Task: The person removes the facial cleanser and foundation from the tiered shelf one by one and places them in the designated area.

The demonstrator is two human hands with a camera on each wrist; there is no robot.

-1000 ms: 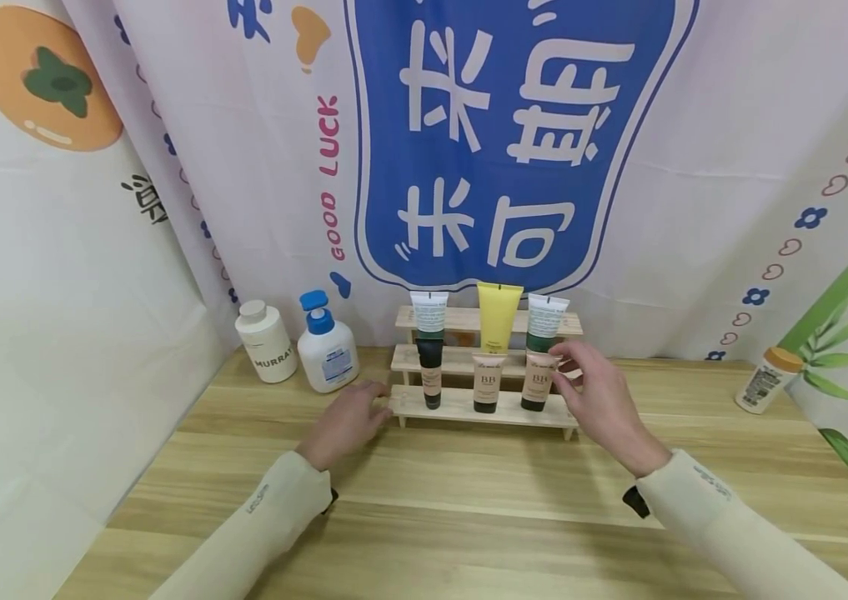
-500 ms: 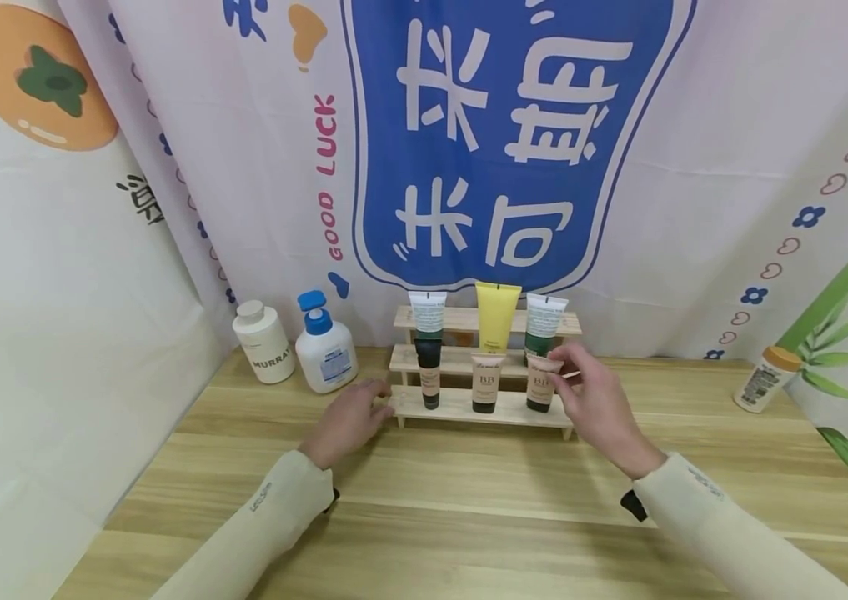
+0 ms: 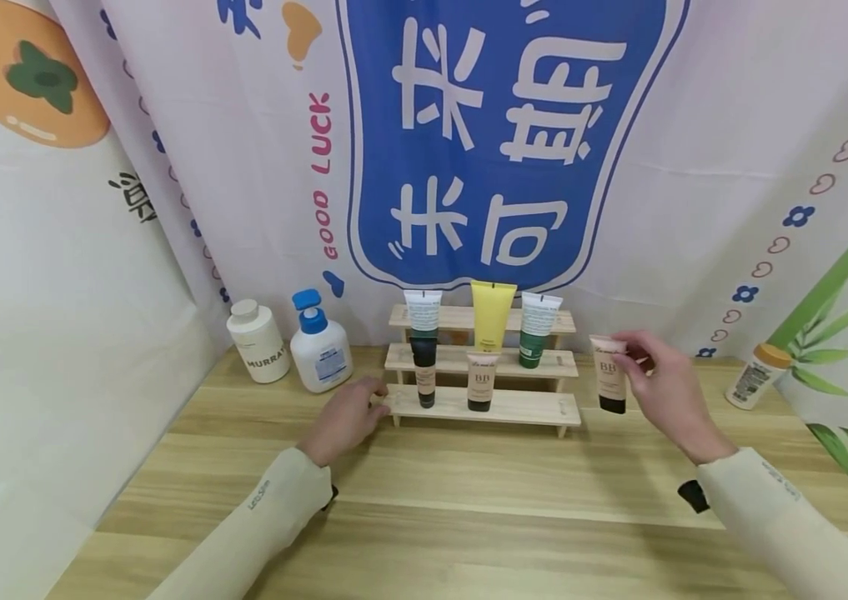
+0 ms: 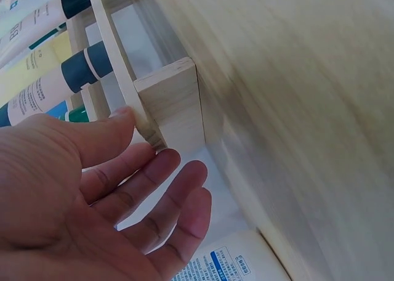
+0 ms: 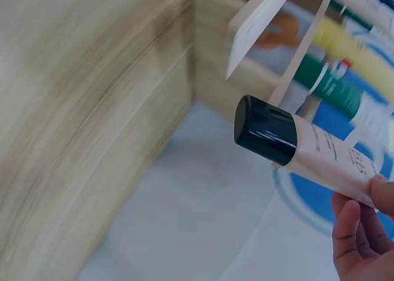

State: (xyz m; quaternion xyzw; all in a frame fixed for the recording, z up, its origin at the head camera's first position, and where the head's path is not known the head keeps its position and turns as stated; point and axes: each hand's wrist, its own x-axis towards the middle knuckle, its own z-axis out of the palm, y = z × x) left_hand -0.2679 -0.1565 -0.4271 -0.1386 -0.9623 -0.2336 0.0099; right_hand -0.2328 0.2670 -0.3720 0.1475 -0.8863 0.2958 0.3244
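My right hand (image 3: 667, 387) pinches a pale pink BB cream tube (image 3: 608, 375) by its upper end. The tube is upright with its black cap down, held off to the right of a three-tier wooden display rack (image 3: 521, 406). In the right wrist view, the black cap (image 5: 265, 130) points away from the fingers. My left hand (image 3: 344, 421) holds the left end of the rack's lowest tier; the left wrist view shows the thumb and index finger on the board's end (image 4: 169, 99). A second BB tube (image 3: 481, 383) and a slim black-topped tube (image 3: 426, 375) stand on that tier.
Behind stand two white-and-green tubes, the right one (image 3: 539, 329) fully in view, and a yellow tube (image 3: 494, 312). Left of the rack are a blue-topped pump bottle (image 3: 321, 354) and a white bottle (image 3: 260, 346). An orange-capped bottle (image 3: 757, 379) stands at the right.
My right hand has lifted the right-hand BB cream tube off the lowest tier and carried it right, past the rack's end. The left hand has stayed at the rack.
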